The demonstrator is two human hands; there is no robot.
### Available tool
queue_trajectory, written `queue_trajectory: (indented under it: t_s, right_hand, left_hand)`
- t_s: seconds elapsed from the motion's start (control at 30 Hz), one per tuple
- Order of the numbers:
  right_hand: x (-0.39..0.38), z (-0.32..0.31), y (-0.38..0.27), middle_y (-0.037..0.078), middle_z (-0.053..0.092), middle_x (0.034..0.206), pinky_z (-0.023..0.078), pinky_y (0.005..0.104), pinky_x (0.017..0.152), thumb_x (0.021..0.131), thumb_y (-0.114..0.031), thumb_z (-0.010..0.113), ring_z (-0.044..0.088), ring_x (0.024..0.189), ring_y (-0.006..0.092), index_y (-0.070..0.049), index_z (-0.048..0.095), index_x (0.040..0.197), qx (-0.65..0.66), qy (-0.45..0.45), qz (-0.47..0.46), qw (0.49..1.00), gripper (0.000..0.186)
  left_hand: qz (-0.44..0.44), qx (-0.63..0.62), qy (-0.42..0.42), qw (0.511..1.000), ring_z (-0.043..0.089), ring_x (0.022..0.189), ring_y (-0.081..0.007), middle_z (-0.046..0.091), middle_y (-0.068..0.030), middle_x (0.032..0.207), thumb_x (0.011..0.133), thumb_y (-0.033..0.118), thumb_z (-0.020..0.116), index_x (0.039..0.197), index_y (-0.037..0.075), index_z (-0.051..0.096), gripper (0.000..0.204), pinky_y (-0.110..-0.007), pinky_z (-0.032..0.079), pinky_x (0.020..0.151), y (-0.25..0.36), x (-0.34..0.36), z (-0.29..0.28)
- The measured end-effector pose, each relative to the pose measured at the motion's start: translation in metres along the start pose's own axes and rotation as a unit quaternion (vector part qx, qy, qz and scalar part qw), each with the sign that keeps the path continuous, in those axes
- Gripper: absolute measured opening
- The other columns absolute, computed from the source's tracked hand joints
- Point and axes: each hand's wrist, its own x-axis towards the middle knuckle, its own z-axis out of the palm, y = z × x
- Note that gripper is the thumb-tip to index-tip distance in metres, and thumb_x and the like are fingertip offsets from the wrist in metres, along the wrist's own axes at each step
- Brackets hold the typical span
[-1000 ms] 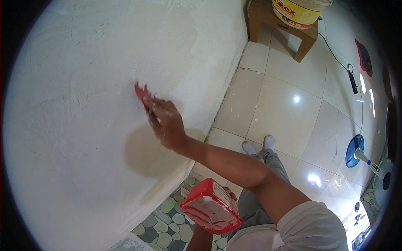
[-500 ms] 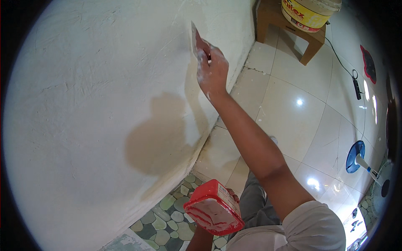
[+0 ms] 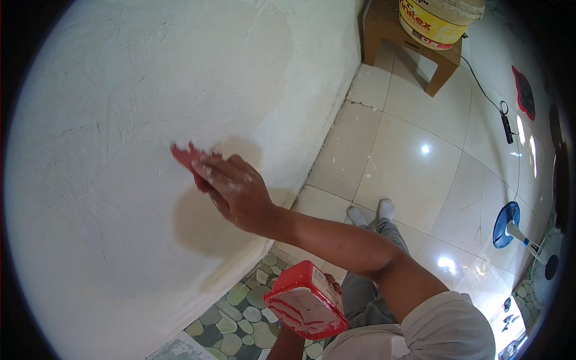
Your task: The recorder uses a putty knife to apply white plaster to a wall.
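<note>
My right hand point(image 3: 237, 195), streaked with white, grips a red scraper point(image 3: 183, 155) against the white wall point(image 3: 102, 204), and casts a shadow on it. The scraper's front edge is partly smeared with white. Low in the view my left hand point(image 3: 332, 284) holds a red plastic tub point(image 3: 303, 300) with white paste inside. Its fingertips show at the tub's right side; the rest of that hand is hidden beneath the tub.
A labelled bucket point(image 3: 435, 27) stands on a brown stool point(image 3: 441, 75) by the wall. Pale tiles point(image 3: 390, 162) meet pebble-pattern flooring point(image 3: 231, 333). A cable with a black plug block point(image 3: 506, 129), red-edged mat point(image 3: 524, 90) and pedestal fan point(image 3: 507, 225) lie rightward. My feet point(image 3: 372, 213) are below.
My right hand rose along the wall half a second ago and is now back down and left, slightly lower than at first. My left hand and tub have barely moved.
</note>
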Motion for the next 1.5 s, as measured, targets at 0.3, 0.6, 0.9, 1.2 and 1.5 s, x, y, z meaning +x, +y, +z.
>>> queue_trajectory:
  t_s: [0.3, 0.6, 0.9, 1.2, 1.5]
  right_hand:
    - [0.053, -0.058, 0.118, 0.018, 0.068, 0.103, 0.049, 0.0378, 0.080, 0.089, 0.001, 0.055, 0.063, 0.093, 0.0322, 0.000, 0.065, 0.109, -0.057, 0.236, 0.111, 0.964, 0.022]
    - [0.084, -0.026, 0.149, 0.019, 0.067, 0.100, 0.050, 0.0379, 0.079, 0.084, -0.001, 0.059, 0.062, 0.087, 0.0301, -0.002, 0.063, 0.121, -0.049, 0.239, 0.145, 0.959, 0.038]
    - [0.004, 0.012, 0.019, 0.015, 0.066, 0.115, 0.050, 0.0390, 0.084, 0.076, 0.000, 0.068, 0.060, 0.097, 0.0323, -0.008, 0.061, 0.128, 0.026, 0.071, 0.037, 0.996, 0.054]
    - [-0.035, -0.026, 0.032, 0.012, 0.068, 0.118, 0.051, 0.0376, 0.083, 0.091, -0.007, 0.063, 0.063, 0.098, 0.0278, -0.008, 0.060, 0.129, -0.014, -0.062, 0.043, 0.997, 0.038]
    - [0.046, -0.055, 0.190, 0.021, 0.066, 0.109, 0.051, 0.0385, 0.085, 0.094, -0.003, 0.053, 0.066, 0.097, 0.0340, -0.003, 0.063, 0.121, -0.048, 0.238, 0.258, 0.935, 0.028]
  left_hand:
    - [0.020, 0.087, 0.050, 0.995, 0.054, 0.119, -0.0385, 0.058, -0.0193, 0.124, 0.090, 0.057, 0.058, 0.134, 0.001, 0.050, 0.072, -0.052, 0.048, 0.099, 0.003, -0.013, -0.042]
    - [-0.005, 0.095, 0.045, 0.994, 0.052, 0.121, -0.0366, 0.057, -0.0169, 0.127, 0.090, 0.058, 0.057, 0.135, 0.001, 0.048, 0.073, -0.051, 0.046, 0.101, 0.005, -0.009, -0.041]
    - [-0.019, 0.098, 0.043, 0.994, 0.051, 0.122, -0.0355, 0.056, -0.0160, 0.127, 0.090, 0.059, 0.058, 0.135, 0.001, 0.048, 0.074, -0.050, 0.045, 0.103, 0.002, -0.009, -0.037]
    - [-0.001, 0.086, 0.062, 0.994, 0.052, 0.121, -0.0355, 0.057, -0.0175, 0.126, 0.089, 0.058, 0.059, 0.134, 0.001, 0.049, 0.074, -0.050, 0.045, 0.102, 0.002, -0.018, -0.040]
    - [0.015, 0.065, 0.080, 0.995, 0.053, 0.120, -0.0354, 0.057, -0.0187, 0.125, 0.088, 0.058, 0.060, 0.132, 0.000, 0.050, 0.073, -0.050, 0.046, 0.102, -0.002, -0.024, -0.050]
